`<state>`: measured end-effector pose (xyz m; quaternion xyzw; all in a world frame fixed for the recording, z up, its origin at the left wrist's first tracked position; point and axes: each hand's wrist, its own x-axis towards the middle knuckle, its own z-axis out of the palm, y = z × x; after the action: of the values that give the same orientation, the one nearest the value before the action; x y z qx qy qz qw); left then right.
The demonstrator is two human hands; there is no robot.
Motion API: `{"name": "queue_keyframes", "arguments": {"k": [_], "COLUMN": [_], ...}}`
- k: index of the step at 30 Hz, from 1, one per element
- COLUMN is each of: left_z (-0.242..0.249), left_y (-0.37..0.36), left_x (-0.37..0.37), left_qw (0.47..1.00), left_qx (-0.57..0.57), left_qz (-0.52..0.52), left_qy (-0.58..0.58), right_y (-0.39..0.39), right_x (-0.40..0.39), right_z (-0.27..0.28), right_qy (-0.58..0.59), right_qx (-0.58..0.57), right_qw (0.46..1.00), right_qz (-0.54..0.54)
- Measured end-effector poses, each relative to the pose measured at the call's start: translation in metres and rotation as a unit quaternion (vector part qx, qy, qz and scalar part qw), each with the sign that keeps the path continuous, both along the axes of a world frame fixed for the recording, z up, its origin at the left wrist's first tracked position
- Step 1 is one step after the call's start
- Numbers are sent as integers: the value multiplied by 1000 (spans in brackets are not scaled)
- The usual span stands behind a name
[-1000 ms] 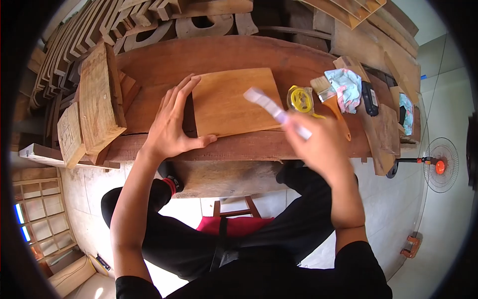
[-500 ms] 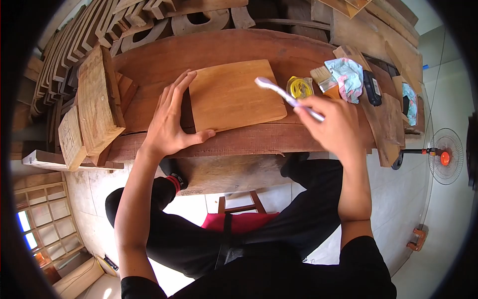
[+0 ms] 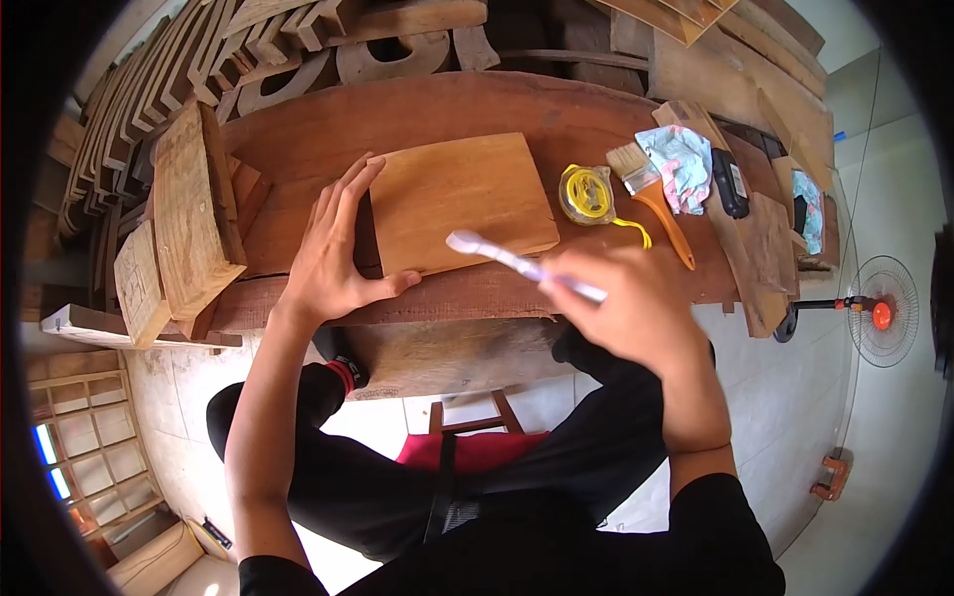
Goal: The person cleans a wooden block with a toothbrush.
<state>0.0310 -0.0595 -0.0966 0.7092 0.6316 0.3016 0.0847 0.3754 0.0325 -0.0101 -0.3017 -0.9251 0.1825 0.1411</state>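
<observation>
A flat wooden board (image 3: 462, 199) lies on the reddish-brown wooden bench (image 3: 397, 119) in front of me. My left hand (image 3: 338, 248) steadies its left side, thumb along the near edge and fingers stretched up beside the left edge. Over the board's near right part, my right hand (image 3: 626, 298) grips a white and purple toothbrush (image 3: 507, 260), its head pointing left above the wood. Right of the board sit a yellow tape measure (image 3: 588, 195) and a paintbrush (image 3: 664, 221) with an orange handle.
A crumpled patterned cloth (image 3: 678, 164) and a black object (image 3: 730, 184) lie at the bench's right. Wooden blocks (image 3: 189, 214) stand at the left end. Cut wood pieces (image 3: 393, 58) are stacked behind. A fan (image 3: 882, 313) is at far right.
My right hand has moved left and toward me with the toothbrush, uncovering the paintbrush's handle. My left hand stays at the board's left side. The whole view has shifted slightly.
</observation>
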Motion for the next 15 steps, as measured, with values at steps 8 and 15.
{"name": "queue_keyframes", "arguments": {"k": [8,15], "left_z": [6,5], "left_y": [-4,-4], "left_x": [3,3], "left_qw": [1000,1000], "left_qx": [-19,-11], "left_qz": [8,4], "left_qy": [0,0], "right_y": [-1,19], "right_x": [-1,3], "right_z": [-16,-1], "right_qy": [50,-17], "right_qx": [22,4], "right_qw": [997,996], "right_qz": [53,-92]}}
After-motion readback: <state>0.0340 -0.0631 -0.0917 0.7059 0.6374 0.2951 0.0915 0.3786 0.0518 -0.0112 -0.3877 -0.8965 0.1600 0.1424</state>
